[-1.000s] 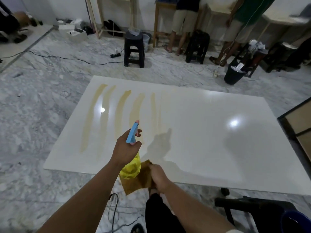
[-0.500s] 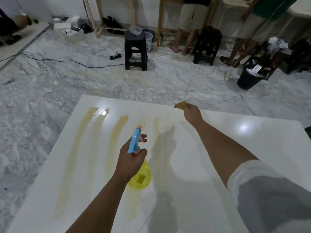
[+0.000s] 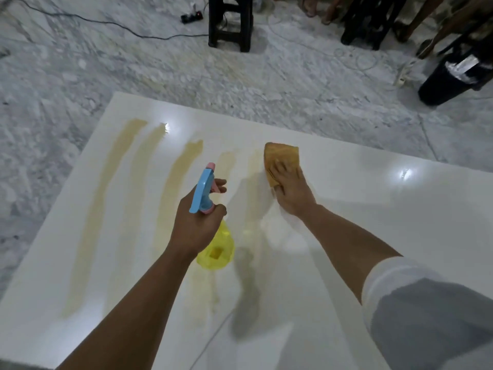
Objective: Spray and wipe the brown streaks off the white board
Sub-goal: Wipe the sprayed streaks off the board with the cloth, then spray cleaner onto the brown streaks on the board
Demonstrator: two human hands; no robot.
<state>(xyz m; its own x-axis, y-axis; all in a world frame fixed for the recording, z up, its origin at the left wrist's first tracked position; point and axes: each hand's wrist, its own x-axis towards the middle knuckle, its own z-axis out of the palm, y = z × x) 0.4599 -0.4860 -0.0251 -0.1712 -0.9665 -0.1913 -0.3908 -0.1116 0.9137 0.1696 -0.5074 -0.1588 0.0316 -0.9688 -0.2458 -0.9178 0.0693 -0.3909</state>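
Note:
The white board (image 3: 373,209) lies flat on the marble floor. Several brown streaks (image 3: 112,198) run lengthwise down its left half. My left hand (image 3: 194,225) holds a yellow spray bottle (image 3: 216,249) with a blue and pink trigger head above the board, its nozzle pointing away from me. My right hand (image 3: 290,190) presses a brown-orange cloth (image 3: 281,158) flat onto the board, on the rightmost faint streak. The board looks wet and smeared just behind that hand.
A black stool (image 3: 230,20) stands beyond the board, with a power strip (image 3: 190,17) and cable on the floor to its left. A black bin (image 3: 450,78) is at the far right. Legs of people and more stools are at the top edge.
My right hand has brought the cloth from near my body out to the board's far part and pulled it back, flat on the surface. The view has tilted down and closer. The bottle hand stays put.

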